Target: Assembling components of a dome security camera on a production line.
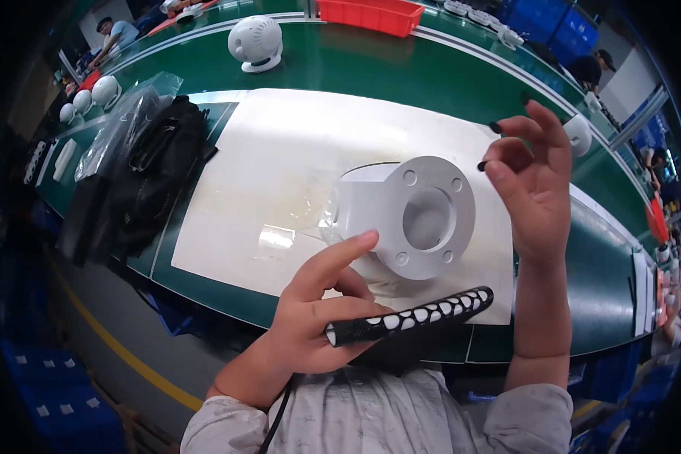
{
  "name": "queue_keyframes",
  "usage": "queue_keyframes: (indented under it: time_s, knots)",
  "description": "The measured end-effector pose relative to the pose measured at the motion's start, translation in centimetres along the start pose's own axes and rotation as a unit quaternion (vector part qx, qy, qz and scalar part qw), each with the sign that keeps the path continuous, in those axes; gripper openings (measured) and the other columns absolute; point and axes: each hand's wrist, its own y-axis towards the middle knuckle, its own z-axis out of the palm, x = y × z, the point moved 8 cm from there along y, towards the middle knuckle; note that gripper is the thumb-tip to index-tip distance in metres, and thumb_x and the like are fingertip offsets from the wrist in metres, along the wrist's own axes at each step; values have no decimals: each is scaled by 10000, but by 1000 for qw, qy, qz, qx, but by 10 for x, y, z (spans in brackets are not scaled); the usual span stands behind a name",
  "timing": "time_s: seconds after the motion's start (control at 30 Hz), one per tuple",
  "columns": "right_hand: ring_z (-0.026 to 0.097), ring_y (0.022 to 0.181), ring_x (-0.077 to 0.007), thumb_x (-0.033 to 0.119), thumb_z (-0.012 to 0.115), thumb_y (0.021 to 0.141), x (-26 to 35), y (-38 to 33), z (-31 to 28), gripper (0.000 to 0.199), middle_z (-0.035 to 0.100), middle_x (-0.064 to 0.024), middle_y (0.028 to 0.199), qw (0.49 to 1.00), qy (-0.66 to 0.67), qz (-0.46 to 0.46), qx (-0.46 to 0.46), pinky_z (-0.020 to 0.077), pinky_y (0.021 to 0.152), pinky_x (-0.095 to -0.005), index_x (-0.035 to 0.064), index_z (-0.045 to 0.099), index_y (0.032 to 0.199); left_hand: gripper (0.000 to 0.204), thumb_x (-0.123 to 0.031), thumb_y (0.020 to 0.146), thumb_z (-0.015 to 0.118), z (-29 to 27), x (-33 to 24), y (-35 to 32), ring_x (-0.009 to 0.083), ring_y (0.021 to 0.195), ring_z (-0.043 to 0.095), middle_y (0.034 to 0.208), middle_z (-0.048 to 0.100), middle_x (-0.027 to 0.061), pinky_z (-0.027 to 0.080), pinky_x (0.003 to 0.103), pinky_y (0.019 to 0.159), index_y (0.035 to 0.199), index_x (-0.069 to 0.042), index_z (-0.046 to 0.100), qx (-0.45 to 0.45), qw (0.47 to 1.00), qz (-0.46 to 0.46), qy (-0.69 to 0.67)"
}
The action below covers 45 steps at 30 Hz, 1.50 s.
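My left hand grips a black stick-shaped tool with white oval markings, held level above the table's near edge; my index finger points up toward a white plastic housing with a round flange and several holes. The housing lies on a white mat, its round opening turned toward me. My right hand hovers just right of the flange, raised, thumb and fingertips pinched together. Whether something tiny sits between those fingertips cannot be told.
A heap of black items in clear plastic bags lies left of the mat. A white round fan-like unit stands at the back, a red bin behind it. The green table carries more white parts. Other people sit far left and right.
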Motion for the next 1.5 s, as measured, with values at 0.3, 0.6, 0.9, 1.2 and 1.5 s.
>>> queue_keyframes:
  time_s: [0.3, 0.6, 0.9, 1.2, 1.5]
  knots:
    - [487, 757, -95, -73, 512, 725, -3, -6, 21, 546, 477, -84, 993, 995, -55, 47, 63, 405, 670, -207, 76, 316, 1213, 290, 39, 590, 676, 6, 24, -7, 195, 684, 604, 1227, 388, 216, 477, 264, 598, 843, -17, 546, -30, 999, 24, -20]
    - [520, 772, -119, -71, 542, 715, -4, -7, 20, 605, 483, -93, 1006, 996, -54, 52, 54, 429, 698, -220, 74, 281, 1241, 246, 2, 594, 685, 5, 25, -6, 254, 895, 579, 1202, 430, 193, 470, 264, 642, 803, -13, 556, -25, 1000, 7, 9]
    - [571, 840, -227, -121, 501, 710, 38, -26, 48, 577, 560, -133, 989, 910, -358, -147, 148, 458, 626, -257, 111, 334, 1211, 179, -15, 606, 681, 6, 27, -5, 278, 982, 539, 1207, 435, 166, 466, 278, 699, 746, -19, 568, -27, 999, -40, 13]
    - [522, 980, -336, -75, 517, 710, 34, -38, 62, 687, 504, -174, 1112, 906, -356, -61, 221, 414, 839, -411, 188, 245, 1283, 125, -43, 630, 667, 0, 29, -7, 273, 990, 534, 1213, 437, 137, 463, 283, 728, 717, -24, 579, -31, 998, -46, 17]
    - [453, 876, -160, -30, 525, 730, 8, 1, 36, 557, 470, -51, 802, 992, -107, -22, 59, 304, 888, -339, 48, 275, 1222, 129, -52, 633, 668, 1, 33, -11, 274, 1004, 524, 1219, 431, 139, 459, 286, 741, 720, -22, 578, -35, 999, -34, 19]
